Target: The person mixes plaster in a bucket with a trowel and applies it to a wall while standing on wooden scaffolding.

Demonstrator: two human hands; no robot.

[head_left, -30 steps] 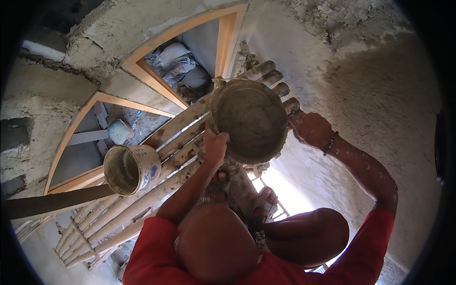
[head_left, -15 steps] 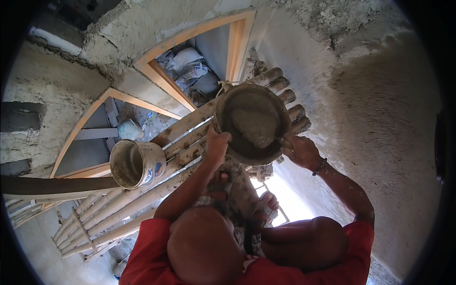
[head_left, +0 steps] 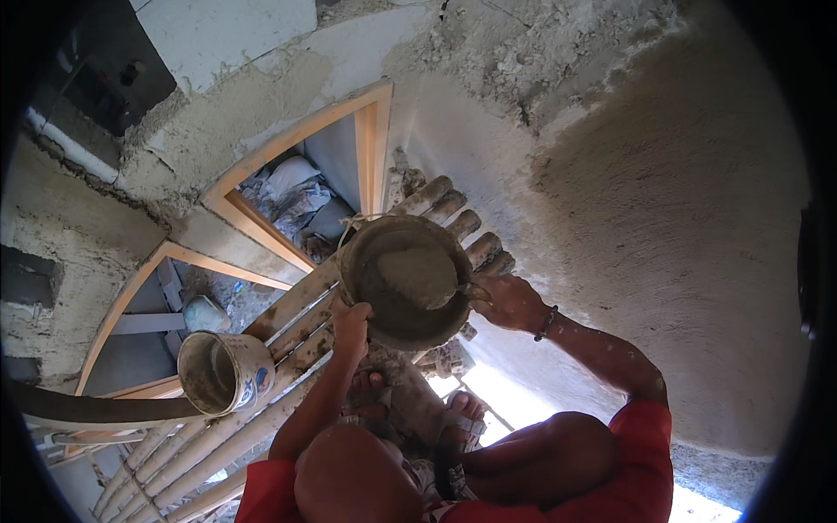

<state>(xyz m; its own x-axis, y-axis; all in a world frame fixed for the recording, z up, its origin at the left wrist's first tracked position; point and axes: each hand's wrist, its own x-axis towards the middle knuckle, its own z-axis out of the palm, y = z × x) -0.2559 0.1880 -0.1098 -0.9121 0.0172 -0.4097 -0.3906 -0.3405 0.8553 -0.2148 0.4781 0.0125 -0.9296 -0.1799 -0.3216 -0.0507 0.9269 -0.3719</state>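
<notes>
A round, dark, dirty basin (head_left: 356, 292) with a mound of wet grey mortar (head_left: 418, 277) inside is held up in front of me, tilted so its inside shows. My left hand (head_left: 351, 327) grips its near left rim, thumb over the edge. With the fingers of my right hand (head_left: 513, 303) closed at the right rim, I hold that side; a small loop-like piece shows at the fingertips. Cord or wire is tied at the basin's far left edge. Left of my left arm, a pale mortar-smeared bucket (head_left: 253, 370) stands on the poles, apart from my hands.
Scaffold poles (head_left: 305, 327) run under the basin, their ends near the right wall (head_left: 628, 227). My feet (head_left: 462, 414) are on a plank beside a bright gap. Wooden-framed openings (head_left: 296, 144) lie at the left; a curved board (head_left: 105, 408) crosses the left edge.
My view has shifted, so the whole scene sits further left and somewhat lower. Both hands keep their grip on the basin, and the mortar inside shows at a slightly different angle.
</notes>
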